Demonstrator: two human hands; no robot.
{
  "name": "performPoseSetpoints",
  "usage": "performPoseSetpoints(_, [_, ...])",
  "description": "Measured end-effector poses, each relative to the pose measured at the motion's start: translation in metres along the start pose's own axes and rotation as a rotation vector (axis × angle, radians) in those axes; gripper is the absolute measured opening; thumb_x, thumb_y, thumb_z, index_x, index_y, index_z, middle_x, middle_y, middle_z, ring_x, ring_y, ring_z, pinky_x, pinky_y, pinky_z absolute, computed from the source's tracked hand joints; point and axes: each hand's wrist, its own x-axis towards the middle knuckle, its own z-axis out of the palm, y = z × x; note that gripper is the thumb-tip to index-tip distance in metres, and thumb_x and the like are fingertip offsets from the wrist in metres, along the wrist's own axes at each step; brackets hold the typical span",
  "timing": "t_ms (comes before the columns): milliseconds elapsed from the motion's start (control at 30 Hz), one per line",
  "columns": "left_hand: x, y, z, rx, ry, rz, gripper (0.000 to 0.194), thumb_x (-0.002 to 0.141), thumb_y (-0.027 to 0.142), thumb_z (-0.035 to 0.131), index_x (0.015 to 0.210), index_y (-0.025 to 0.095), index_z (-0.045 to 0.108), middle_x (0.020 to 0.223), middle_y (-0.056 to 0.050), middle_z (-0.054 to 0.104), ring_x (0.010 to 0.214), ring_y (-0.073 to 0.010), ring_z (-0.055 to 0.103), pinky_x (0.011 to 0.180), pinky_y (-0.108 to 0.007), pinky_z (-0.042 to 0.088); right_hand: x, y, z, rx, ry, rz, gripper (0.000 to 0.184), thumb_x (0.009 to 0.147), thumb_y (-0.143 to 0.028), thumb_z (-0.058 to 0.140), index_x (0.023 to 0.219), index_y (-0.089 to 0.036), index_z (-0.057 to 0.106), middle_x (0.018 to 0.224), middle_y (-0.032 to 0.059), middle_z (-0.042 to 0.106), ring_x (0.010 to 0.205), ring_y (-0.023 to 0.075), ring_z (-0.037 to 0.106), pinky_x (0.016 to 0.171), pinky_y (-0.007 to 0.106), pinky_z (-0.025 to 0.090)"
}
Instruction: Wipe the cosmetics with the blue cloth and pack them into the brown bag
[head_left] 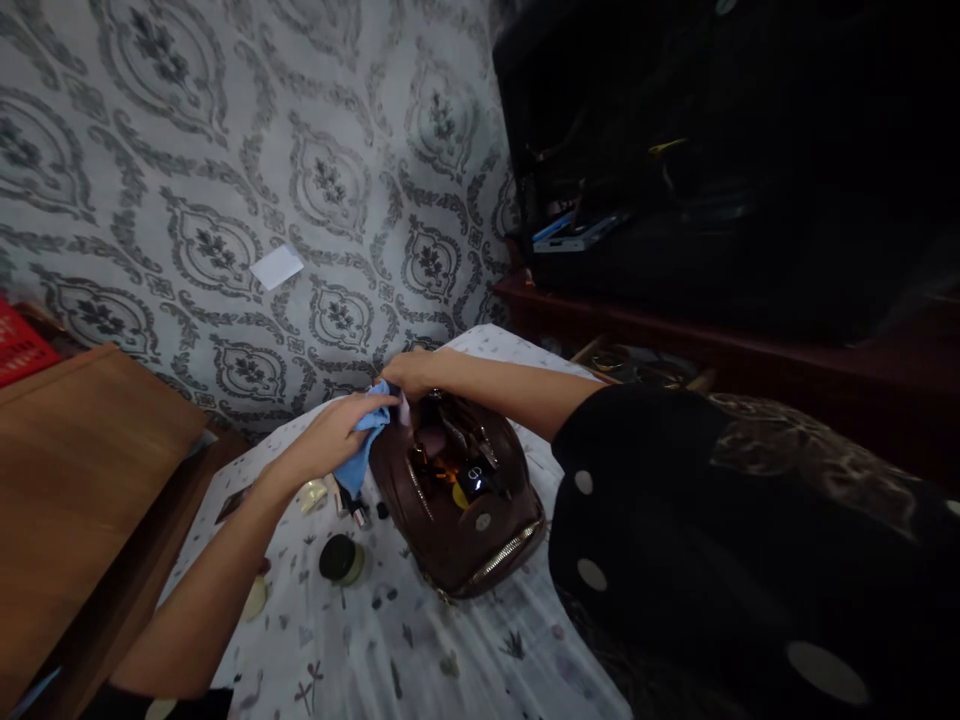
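A brown leather bag (466,540) lies on the bed-like surface with its top unzipped. Small items show inside, among them a dark one with a bright mark (474,482) and something yellow (460,495). My left hand (346,425) is closed on a light blue cloth (354,468) at the bag's far left side, with the index finger stretched toward the bag. At the bag's far end my right hand (409,374) is bent over the edge and grips it; its fingertips are partly hidden. A pale pinkish strip (404,410) shows just below that hand.
A dark-lidded jar (341,560) stands left of the bag on the patterned white cloth (420,660). Several small items lie near the left forearm. A wooden cabinet (105,450) borders the left, a large black screen (712,180) the right, and a papered wall the back.
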Motion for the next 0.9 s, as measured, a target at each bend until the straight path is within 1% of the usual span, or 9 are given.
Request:
performPoseSetpoints(67, [0.001, -0.001, 0.000, 0.009, -0.003, -0.002, 0.066, 0.070, 0.003, 0.042, 0.128, 0.026, 0.064, 0.126, -0.004, 0.069, 0.115, -0.0212, 0.062, 0.108, -0.040, 0.044, 0.000, 0.002, 0.001, 0.004, 0.009, -0.014, 0.058, 0.065, -0.017, 0.080, 0.122, -0.020, 0.067, 0.123, 0.0096, 0.069, 0.113, 0.0267, 0.064, 0.089, 0.033, 0.049])
performPoseSetpoints(133, [0.002, 0.000, 0.000, 0.000, -0.014, 0.005, 0.067, 0.069, 0.003, 0.042, 0.128, 0.026, 0.065, 0.127, -0.004, 0.069, 0.116, -0.0212, 0.062, 0.108, -0.040, 0.044, 0.000, 0.003, 0.002, 0.003, 0.016, -0.028, 0.055, 0.070, -0.013, 0.075, 0.123, -0.022, 0.066, 0.126, 0.0089, 0.068, 0.114, 0.0258, 0.063, 0.088, 0.033, 0.049])
performPoseSetpoints(233, [0.000, 0.000, -0.003, -0.018, -0.031, -0.001, 0.066, 0.070, 0.003, 0.041, 0.128, 0.024, 0.065, 0.129, -0.006, 0.067, 0.117, -0.0219, 0.061, 0.107, -0.039, 0.045, -0.003, 0.004, -0.001, 0.004, 0.010, -0.054, 0.049, 0.076, -0.008, 0.068, 0.123, -0.022, 0.066, 0.124, 0.0079, 0.070, 0.112, 0.0246, 0.064, 0.084, 0.032, 0.048])
performPoseSetpoints(333, [-0.006, 0.000, -0.004, -0.006, -0.026, -0.009, 0.062, 0.071, 0.004, 0.040, 0.123, 0.021, 0.067, 0.126, -0.008, 0.067, 0.114, -0.0230, 0.062, 0.104, -0.040, 0.046, -0.009, 0.003, -0.006, 0.016, 0.019, -0.096, 0.047, 0.081, -0.003, 0.059, 0.123, -0.022, 0.065, 0.120, 0.0064, 0.071, 0.110, 0.0215, 0.065, 0.083, 0.029, 0.047])
performPoseSetpoints(467, [-0.015, -0.001, 0.002, 0.040, 0.040, 0.011, 0.054, 0.074, 0.005, 0.039, 0.117, 0.021, 0.067, 0.121, -0.008, 0.064, 0.112, -0.0231, 0.060, 0.101, -0.039, 0.046, -0.019, 0.000, -0.010, 0.042, 0.088, -0.132, 0.043, 0.086, -0.002, 0.049, 0.124, -0.018, 0.064, 0.119, 0.0081, 0.071, 0.107, 0.0203, 0.064, 0.083, 0.028, 0.047])
performPoseSetpoints(633, [-0.020, 0.000, 0.010, 0.064, 0.135, -0.018, 0.047, 0.078, 0.006, 0.039, 0.114, 0.021, 0.065, 0.111, -0.008, 0.063, 0.103, -0.0223, 0.060, 0.095, -0.038, 0.049, -0.025, -0.003, -0.004, 0.078, 0.117, -0.171, 0.034, 0.090, -0.007, 0.047, 0.115, -0.012, 0.069, 0.108, 0.0125, 0.074, 0.092, 0.0214, 0.067, 0.074, 0.028, 0.048])
performPoseSetpoints(700, [-0.022, 0.000, 0.011, 0.052, 0.150, -0.021, 0.049, 0.077, 0.006, 0.039, 0.115, 0.021, 0.065, 0.111, -0.008, 0.063, 0.103, -0.0220, 0.060, 0.095, -0.037, 0.048, -0.024, -0.003, -0.003, 0.077, 0.112, -0.195, 0.038, 0.089, -0.005, 0.048, 0.120, -0.013, 0.068, 0.111, 0.0127, 0.073, 0.096, 0.0220, 0.067, 0.075, 0.028, 0.048])
performPoseSetpoints(833, [-0.025, -0.002, 0.011, 0.037, 0.150, -0.024, 0.050, 0.078, 0.008, 0.039, 0.118, 0.021, 0.065, 0.113, -0.008, 0.064, 0.105, -0.0224, 0.061, 0.096, -0.037, 0.048, -0.023, -0.003, -0.004, 0.077, 0.095, -0.254, 0.054, 0.081, 0.005, 0.049, 0.129, -0.015, 0.064, 0.123, 0.0106, 0.070, 0.109, 0.0208, 0.065, 0.085, 0.027, 0.047])
performPoseSetpoints(900, [-0.026, -0.003, 0.011, 0.040, 0.145, -0.028, 0.050, 0.077, 0.009, 0.039, 0.118, 0.020, 0.066, 0.114, -0.008, 0.065, 0.105, -0.0229, 0.062, 0.096, -0.037, 0.049, -0.024, -0.004, -0.003, 0.073, 0.093, -0.241, 0.051, 0.083, 0.003, 0.049, 0.129, -0.015, 0.065, 0.124, 0.0110, 0.070, 0.110, 0.0216, 0.065, 0.086, 0.028, 0.048])
